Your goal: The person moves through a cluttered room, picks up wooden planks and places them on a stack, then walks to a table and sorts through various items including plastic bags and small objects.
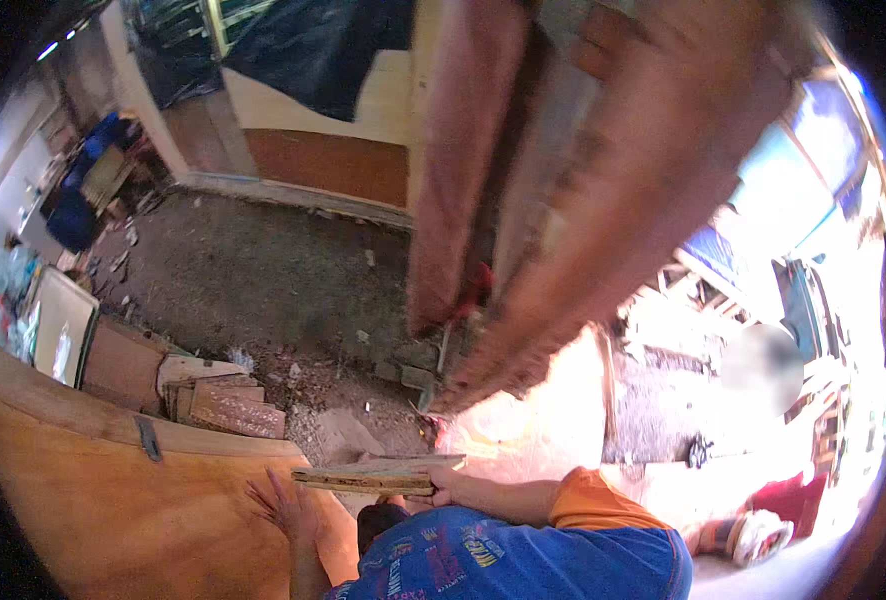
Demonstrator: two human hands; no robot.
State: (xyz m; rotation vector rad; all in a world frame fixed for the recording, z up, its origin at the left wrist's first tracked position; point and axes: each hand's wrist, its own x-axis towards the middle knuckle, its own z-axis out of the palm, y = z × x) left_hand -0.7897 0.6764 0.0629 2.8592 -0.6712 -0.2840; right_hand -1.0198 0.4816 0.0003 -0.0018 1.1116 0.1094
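My left hand (288,510) lies with its fingers spread against an orange-brown plywood panel (153,510). Close to its right is a short wooden board (363,482) with a rough, worn edge. My right hand (443,487) is closed around the board's right end, with that arm reaching in from an orange sleeve. The board is held roughly level beside the panel's edge. A dark rounded shape (378,520) shows just below the board, partly covered by my blue shirt; what it is I cannot tell.
Broken boards (228,400) lie beyond the panel on a dirt floor (263,270) with rubble. A large reddish-brown wooden piece (613,200) slants across the upper middle. At right, another person (763,370) is blurred in bright light. A shoe (763,538) shows at lower right.
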